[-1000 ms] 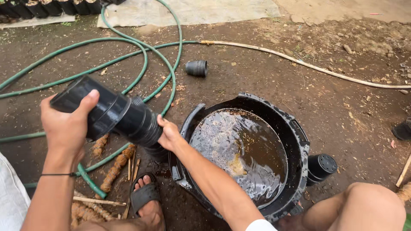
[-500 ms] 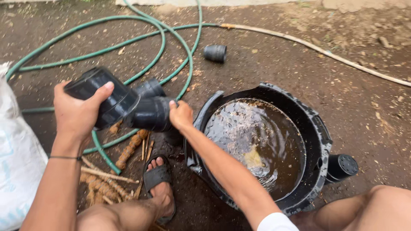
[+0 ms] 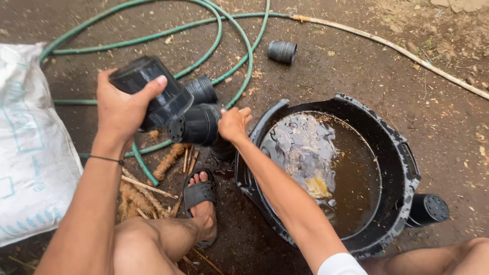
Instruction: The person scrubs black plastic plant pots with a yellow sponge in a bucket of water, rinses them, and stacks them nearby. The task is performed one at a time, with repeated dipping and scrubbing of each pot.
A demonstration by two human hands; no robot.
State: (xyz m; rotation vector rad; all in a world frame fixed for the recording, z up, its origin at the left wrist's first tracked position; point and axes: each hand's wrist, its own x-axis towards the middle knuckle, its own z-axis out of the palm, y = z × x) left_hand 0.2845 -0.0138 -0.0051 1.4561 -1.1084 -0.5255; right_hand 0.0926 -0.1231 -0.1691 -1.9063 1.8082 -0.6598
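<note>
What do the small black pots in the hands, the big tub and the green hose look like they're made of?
Black pot in the left hand: thin moulded plastic, slightly glossy, wet sheen. Pot in the right hand: likely the same, with drain holes in its base. Tub: thick black plastic, scuffed and mud-spattered rim. Hose: flexible green rubber or vinyl, matte; it curves freely.

Two black plastic pots (image 3: pixel 153 91) (image 3: pixel 196 125), held apart sideways above muddy ground.
</note>
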